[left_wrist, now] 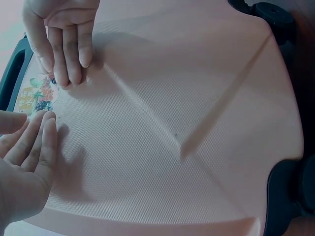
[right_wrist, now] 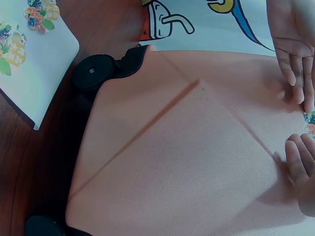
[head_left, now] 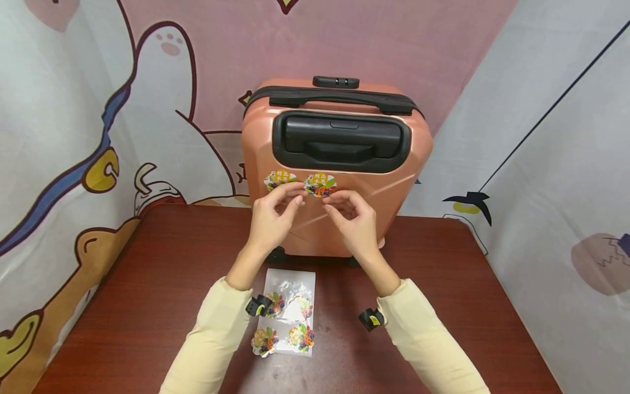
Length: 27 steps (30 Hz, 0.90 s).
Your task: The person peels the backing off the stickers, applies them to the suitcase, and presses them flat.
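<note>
An upright pink-orange suitcase (head_left: 339, 232) stands before me. Between my two hands, close to its front face, is a scalloped fruit sticker (head_left: 321, 183) with yellow lettering. My left hand (head_left: 272, 216) pinches its left edge, and the right hand (head_left: 355, 219) pinches the right edge. In the left wrist view the sticker (left_wrist: 42, 93) shows between both sets of fingertips; whether it touches the shell I cannot tell. A similar sticker (head_left: 279, 178) lies on the suitcase just left, partly behind my left fingers. The right wrist view shows only a sliver of the held sticker (right_wrist: 309, 123).
A white sticker sheet (head_left: 290, 279) with several fruit stickers lies on the brown table (head_left: 162, 284), one sticker (head_left: 264, 340) overhanging its left edge. The suitcase's black handle (head_left: 344, 137) is above the hands, its wheels (right_wrist: 93, 71) below. A cartoon-printed cloth (head_left: 384, 49) hangs behind.
</note>
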Available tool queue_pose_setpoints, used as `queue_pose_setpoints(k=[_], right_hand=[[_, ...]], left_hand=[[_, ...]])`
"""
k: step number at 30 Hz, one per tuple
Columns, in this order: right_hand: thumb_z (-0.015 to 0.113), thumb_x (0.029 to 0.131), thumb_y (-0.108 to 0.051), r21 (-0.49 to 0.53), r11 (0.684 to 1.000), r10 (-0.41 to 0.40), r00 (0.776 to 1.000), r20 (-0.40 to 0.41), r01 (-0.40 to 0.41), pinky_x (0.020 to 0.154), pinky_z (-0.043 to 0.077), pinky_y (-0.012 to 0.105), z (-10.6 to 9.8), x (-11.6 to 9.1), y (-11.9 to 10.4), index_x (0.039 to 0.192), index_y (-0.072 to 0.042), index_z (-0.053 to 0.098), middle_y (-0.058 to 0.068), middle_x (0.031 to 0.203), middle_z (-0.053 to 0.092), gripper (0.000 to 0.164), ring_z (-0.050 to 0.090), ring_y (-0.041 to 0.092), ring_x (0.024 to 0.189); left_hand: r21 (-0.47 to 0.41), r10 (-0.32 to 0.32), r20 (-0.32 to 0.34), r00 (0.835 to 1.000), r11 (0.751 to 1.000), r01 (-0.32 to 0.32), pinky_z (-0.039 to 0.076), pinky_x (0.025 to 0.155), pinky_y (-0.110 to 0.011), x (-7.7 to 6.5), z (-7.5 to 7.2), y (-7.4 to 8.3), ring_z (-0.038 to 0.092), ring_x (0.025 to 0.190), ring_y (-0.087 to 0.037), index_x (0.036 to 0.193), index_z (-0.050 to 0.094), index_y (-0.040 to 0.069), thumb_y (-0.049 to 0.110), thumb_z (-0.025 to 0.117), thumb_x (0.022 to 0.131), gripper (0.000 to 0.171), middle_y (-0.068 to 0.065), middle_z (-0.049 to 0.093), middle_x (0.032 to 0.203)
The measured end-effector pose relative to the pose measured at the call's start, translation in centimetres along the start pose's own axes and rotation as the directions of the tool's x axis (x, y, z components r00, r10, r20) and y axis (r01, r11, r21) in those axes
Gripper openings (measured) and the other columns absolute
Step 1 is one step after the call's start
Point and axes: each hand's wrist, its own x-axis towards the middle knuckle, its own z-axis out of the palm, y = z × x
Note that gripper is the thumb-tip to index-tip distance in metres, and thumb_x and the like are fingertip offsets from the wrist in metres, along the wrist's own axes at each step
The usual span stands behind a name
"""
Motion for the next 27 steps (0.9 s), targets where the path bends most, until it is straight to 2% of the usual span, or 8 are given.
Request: queue_pose_setpoints(k=[6,10,13,20,23,27], right_hand=[[0.059,0.078,0.017,-0.021,0.999,-0.037,0.999,0.032,0.037,0.074,0.05,0.023,0.0,0.3,-1.1,0.096,0.018,0.054,0.031,0.092,0.061,0.018,0.059,0.043,0.086],[0.058,0.079,0.017,-0.049,0.994,-0.09,0.994,0.057,0.093,0.071,0.049,0.021,0.1,0.8,-1.7,0.097,0.017,0.055,0.03,0.094,0.062,0.018,0.06,0.041,0.087],[0.058,0.079,0.017,-0.029,0.991,-0.131,0.989,0.074,0.133,0.072,0.049,0.022,0.1,1.4,-1.8,0.098,0.015,0.056,0.028,0.096,0.062,0.019,0.061,0.038,0.087],[0.059,0.081,0.013,0.035,0.975,-0.221,0.966,0.13,0.219,0.078,0.05,0.033,0.0,2.5,-0.8,0.105,0.01,0.057,0.021,0.104,0.063,0.024,0.061,0.031,0.093],[0.06,0.08,0.013,0.02,0.978,-0.21,0.968,0.136,0.209,0.076,0.051,0.031,0.0,2.3,-0.5,0.104,0.009,0.058,0.02,0.103,0.063,0.025,0.062,0.03,0.092],[0.06,0.078,0.015,-0.046,0.989,-0.134,0.981,0.141,0.142,0.071,0.051,0.028,0.0,1.4,-0.4,0.101,0.01,0.059,0.021,0.099,0.065,0.023,0.063,0.031,0.089]], left_hand=[[-0.007,-0.014,0.001,1.0,1.0,0.014,0.051,0.066,-0.027,0.0,0.0,0.0,0.064,0.079,-0.02,0.105,0.063,-0.003,-0.001,0.059,0.086,0.02,-0.012,0.068,0.091],[-0.01,-0.028,0.001,1.0,1.0,0.028,0.05,0.066,-0.026,-0.1,0.0,-0.1,0.064,0.08,-0.019,0.106,0.063,-0.002,-0.002,0.059,0.086,0.02,-0.011,0.068,0.092],[-0.008,-0.034,0.001,0.999,0.999,0.034,0.05,0.067,-0.027,-0.1,0.0,0.0,0.064,0.081,-0.018,0.106,0.064,-0.002,-0.002,0.059,0.086,0.02,-0.011,0.068,0.092],[-0.002,-0.035,0.005,0.999,0.999,0.035,0.051,0.065,-0.029,0.0,-0.1,0.2,0.063,0.081,-0.019,0.106,0.064,-0.002,-0.001,0.059,0.086,0.02,-0.011,0.068,0.092],[0.003,-0.035,0.008,0.999,0.999,0.035,0.05,0.065,-0.029,0.0,0.0,0.2,0.063,0.081,-0.019,0.106,0.064,-0.001,0.0,0.059,0.086,0.021,-0.01,0.068,0.092],[0.011,-0.032,0.007,0.999,0.999,0.032,0.051,0.065,-0.031,-0.1,0.0,0.1,0.063,0.08,-0.019,0.106,0.064,-0.001,0.0,0.059,0.086,0.021,-0.01,0.068,0.092]])
